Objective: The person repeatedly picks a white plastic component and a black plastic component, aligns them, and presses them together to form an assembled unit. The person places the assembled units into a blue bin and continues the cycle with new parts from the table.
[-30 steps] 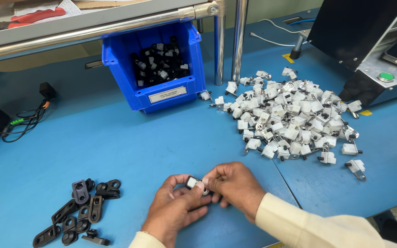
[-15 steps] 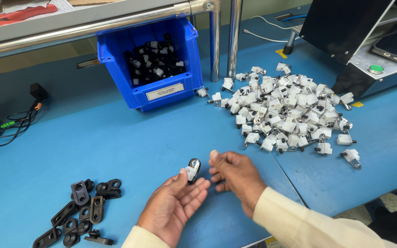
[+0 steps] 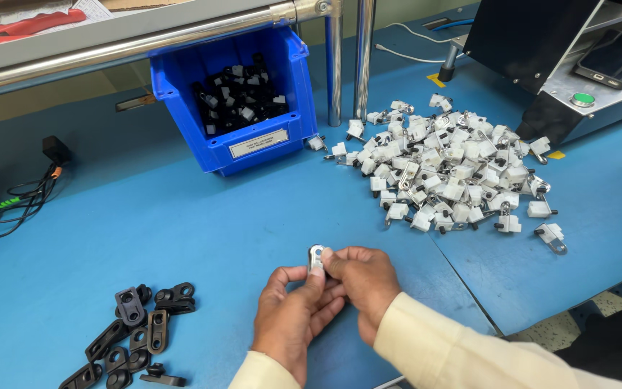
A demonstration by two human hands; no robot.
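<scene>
Two hands meet over a blue table [image 3: 181,238], well in front of the blue bin [image 3: 235,101] that stands at its far side. The bin holds a jumble of small black and white parts [image 3: 239,97]; its depth hides how full it is. The left hand [image 3: 293,317] and the right hand [image 3: 361,284] press together around a small metal and white clip [image 3: 316,256], fingertips of both closed on it, so that only its rounded top shows. To the right of the bin lies a loose heap of white clips [image 3: 448,169], spread towards a dark machine [image 3: 563,65] that the frame cuts off. In front of the bin and to the left, near the table's edge, sits a cluster of black brackets [image 3: 134,331], partly cropped. A black cable [image 3: 26,198] coils left of the bin.
</scene>
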